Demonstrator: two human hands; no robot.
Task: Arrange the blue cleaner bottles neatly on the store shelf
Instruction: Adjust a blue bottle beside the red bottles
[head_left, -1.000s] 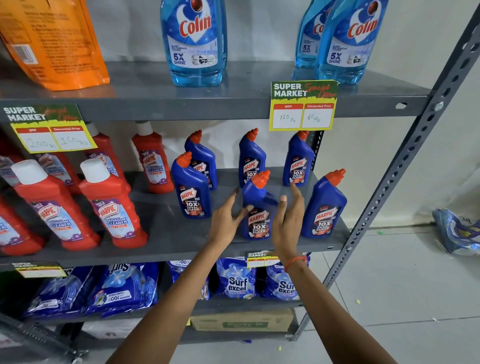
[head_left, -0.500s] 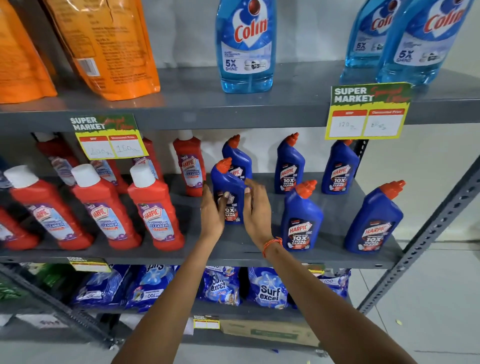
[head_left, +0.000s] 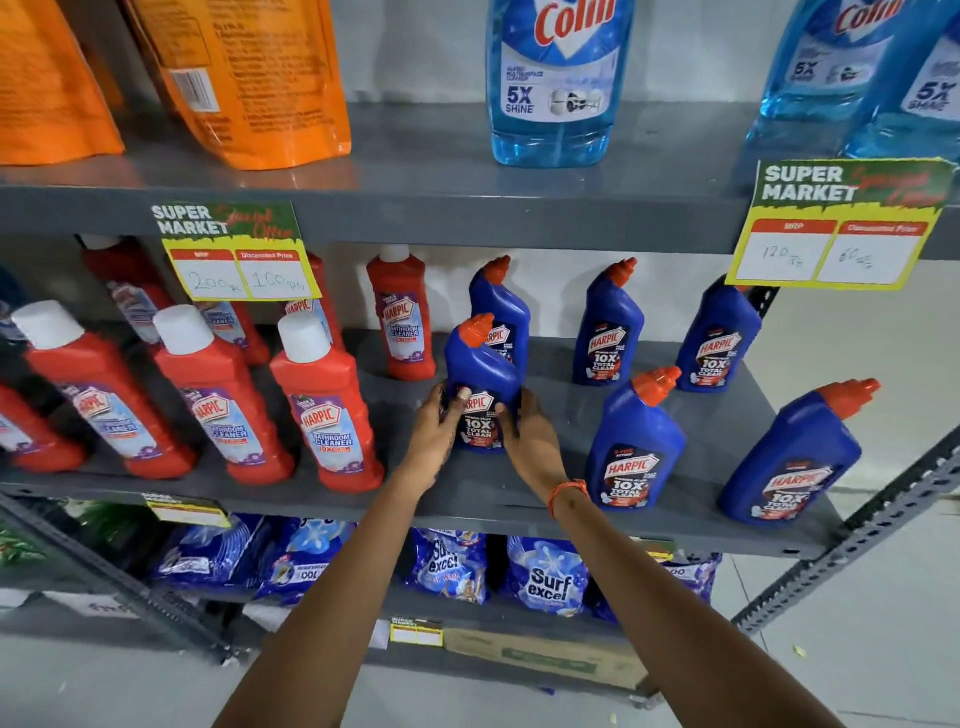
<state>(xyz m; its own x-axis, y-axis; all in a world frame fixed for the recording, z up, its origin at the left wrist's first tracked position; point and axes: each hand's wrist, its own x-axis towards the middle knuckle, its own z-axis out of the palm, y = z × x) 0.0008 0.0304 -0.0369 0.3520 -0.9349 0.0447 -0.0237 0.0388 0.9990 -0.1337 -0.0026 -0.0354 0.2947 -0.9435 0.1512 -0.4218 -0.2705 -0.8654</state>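
On the middle shelf (head_left: 519, 499), in the front row beside the red Harpic bathroom cleaner bottles (head_left: 322, 400), we have the leftmost blue Harpic bottle (head_left: 483, 384) between both hands. Our left hand (head_left: 434, 441) cups its left flank with the fingers (head_left: 457, 400) wrapped onto the label, and our right hand (head_left: 530, 441) presses the right flank, so the bottle is clasped from both sides low on its body. It stands on the shelf, or just off it; we cannot tell which, because our hands hide the base. Its orange cap leans left, and it sits directly in front of a back-row blue bottle (head_left: 501, 306).

To do this step well, we judge that we should keep the grip low and even, so the tall narrow body does not tip, and turn the label squarely forward. Two other front-row blue bottles (head_left: 636, 447) (head_left: 795, 462) stand to the right, with a wider gap between them than the back row shows. We would line this one up with the front edge they share and leave a similar gap, keeping it clear of the nearest red bottle. The back-row bottles (head_left: 608, 327) (head_left: 719, 338) give a column to match. Release gently, one hand after the other, once the base sits flat.
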